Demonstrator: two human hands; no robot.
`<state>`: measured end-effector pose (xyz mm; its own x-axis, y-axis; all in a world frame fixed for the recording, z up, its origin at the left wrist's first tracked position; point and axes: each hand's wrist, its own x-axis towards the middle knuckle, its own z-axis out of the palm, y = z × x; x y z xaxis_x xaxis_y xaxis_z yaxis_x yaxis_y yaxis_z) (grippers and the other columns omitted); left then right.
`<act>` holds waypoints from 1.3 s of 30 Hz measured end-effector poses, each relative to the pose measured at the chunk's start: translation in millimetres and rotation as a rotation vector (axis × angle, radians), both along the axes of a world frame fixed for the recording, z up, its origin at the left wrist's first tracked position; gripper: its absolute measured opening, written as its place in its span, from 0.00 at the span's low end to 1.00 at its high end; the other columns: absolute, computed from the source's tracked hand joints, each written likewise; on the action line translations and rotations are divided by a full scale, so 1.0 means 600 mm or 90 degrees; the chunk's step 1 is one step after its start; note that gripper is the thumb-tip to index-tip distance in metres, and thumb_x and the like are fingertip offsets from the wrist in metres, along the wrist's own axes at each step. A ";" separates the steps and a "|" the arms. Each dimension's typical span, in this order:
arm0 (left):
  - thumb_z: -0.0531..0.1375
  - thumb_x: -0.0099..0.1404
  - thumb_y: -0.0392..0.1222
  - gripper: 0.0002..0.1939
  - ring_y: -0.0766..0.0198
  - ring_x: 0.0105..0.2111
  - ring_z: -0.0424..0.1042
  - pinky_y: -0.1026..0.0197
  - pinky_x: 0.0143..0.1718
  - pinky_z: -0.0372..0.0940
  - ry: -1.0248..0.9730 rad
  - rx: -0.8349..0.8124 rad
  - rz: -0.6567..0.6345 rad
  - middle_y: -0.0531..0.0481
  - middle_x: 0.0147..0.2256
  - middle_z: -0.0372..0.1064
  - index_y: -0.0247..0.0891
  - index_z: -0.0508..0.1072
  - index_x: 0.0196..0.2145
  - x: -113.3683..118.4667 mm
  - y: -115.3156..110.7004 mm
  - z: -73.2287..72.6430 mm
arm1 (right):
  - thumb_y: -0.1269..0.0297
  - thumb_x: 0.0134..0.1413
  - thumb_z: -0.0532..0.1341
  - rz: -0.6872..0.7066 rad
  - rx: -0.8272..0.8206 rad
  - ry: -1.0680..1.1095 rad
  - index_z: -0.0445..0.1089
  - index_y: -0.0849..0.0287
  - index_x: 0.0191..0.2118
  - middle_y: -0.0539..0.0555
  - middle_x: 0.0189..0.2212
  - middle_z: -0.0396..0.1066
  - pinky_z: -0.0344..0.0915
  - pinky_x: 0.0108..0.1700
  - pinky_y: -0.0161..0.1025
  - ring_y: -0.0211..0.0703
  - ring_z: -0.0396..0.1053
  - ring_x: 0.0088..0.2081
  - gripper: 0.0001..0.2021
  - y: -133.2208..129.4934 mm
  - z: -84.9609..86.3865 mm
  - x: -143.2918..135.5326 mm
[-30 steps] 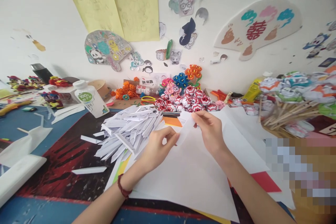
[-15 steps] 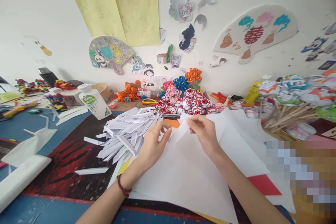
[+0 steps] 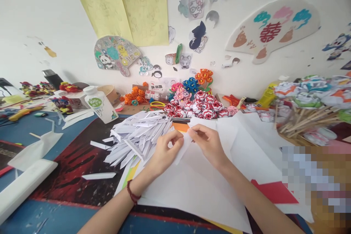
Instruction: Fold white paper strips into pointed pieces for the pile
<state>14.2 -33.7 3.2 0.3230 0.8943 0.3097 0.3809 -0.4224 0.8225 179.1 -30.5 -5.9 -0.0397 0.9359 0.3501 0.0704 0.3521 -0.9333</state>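
Evidently I have a white paper strip (image 3: 183, 150) pinched near the middle of the frame — the fingers of my left hand (image 3: 164, 150) and right hand (image 3: 207, 144) closed on it side by side, likely to steady so thin a piece. Folded strips (image 3: 137, 137) lie heaped centre-left, probably for easy reach — my forearms slant inward from the bottom edge over a large white sheet (image 3: 203, 186).

A narrow, flat strip of thin white paper (image 3: 184, 149) slants between the fingertips of the left hand (image 3: 166, 150) and right hand (image 3: 207, 145). Its lower end points down toward the person, over a large white paper sheet (image 3: 197, 190).
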 end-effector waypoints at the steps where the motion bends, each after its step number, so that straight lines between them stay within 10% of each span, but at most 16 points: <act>1: 0.53 0.64 0.36 0.10 0.67 0.29 0.64 0.65 0.33 0.58 -0.001 -0.005 -0.003 0.54 0.26 0.65 0.36 0.67 0.26 0.000 0.000 0.000 | 0.58 0.55 0.61 -0.041 0.011 0.016 0.70 0.60 0.29 0.50 0.25 0.67 0.62 0.32 0.35 0.38 0.64 0.28 0.10 0.004 0.002 0.008; 8: 0.52 0.65 0.35 0.09 0.66 0.30 0.66 0.64 0.35 0.59 0.011 0.014 0.033 0.52 0.28 0.69 0.37 0.68 0.28 -0.011 0.004 0.002 | 0.60 0.51 0.64 -0.268 0.060 0.161 0.72 0.61 0.30 0.50 0.23 0.67 0.60 0.29 0.35 0.36 0.62 0.25 0.09 0.044 0.011 0.074; 14: 0.54 0.67 0.42 0.07 0.64 0.37 0.65 0.61 0.41 0.59 0.036 0.103 0.100 0.50 0.40 0.69 0.40 0.69 0.41 -0.010 0.006 -0.004 | 0.60 0.52 0.64 -0.118 0.023 0.086 0.71 0.60 0.28 0.48 0.20 0.64 0.60 0.28 0.33 0.34 0.61 0.24 0.09 0.022 0.004 0.032; 21: 0.52 0.67 0.38 0.07 0.67 0.31 0.63 0.64 0.36 0.58 0.015 0.065 0.017 0.53 0.30 0.66 0.37 0.68 0.31 -0.001 0.004 -0.009 | 0.58 0.56 0.60 0.053 -0.043 -0.016 0.71 0.61 0.31 0.49 0.25 0.66 0.62 0.29 0.33 0.36 0.64 0.26 0.11 0.001 -0.005 -0.008; 25: 0.52 0.65 0.34 0.07 0.68 0.29 0.62 0.65 0.34 0.57 0.014 0.043 -0.010 0.54 0.28 0.65 0.37 0.67 0.30 -0.003 0.003 -0.004 | 0.58 0.55 0.61 0.015 -0.024 -0.016 0.71 0.61 0.29 0.50 0.26 0.68 0.63 0.31 0.34 0.37 0.65 0.27 0.11 0.002 0.000 0.000; 31: 0.51 0.64 0.32 0.08 0.68 0.29 0.64 0.64 0.35 0.57 0.033 0.030 0.008 0.54 0.27 0.67 0.37 0.66 0.28 -0.009 0.004 0.000 | 0.59 0.51 0.64 -0.265 0.050 0.137 0.71 0.61 0.30 0.49 0.23 0.66 0.60 0.28 0.34 0.35 0.61 0.24 0.09 0.037 0.008 0.058; 39: 0.54 0.66 0.43 0.07 0.65 0.35 0.66 0.62 0.39 0.58 0.020 0.053 0.063 0.51 0.37 0.70 0.39 0.70 0.37 -0.012 0.011 -0.010 | 0.59 0.53 0.63 -0.136 -0.005 0.130 0.71 0.60 0.30 0.48 0.20 0.65 0.62 0.29 0.35 0.36 0.63 0.24 0.09 0.025 0.001 0.026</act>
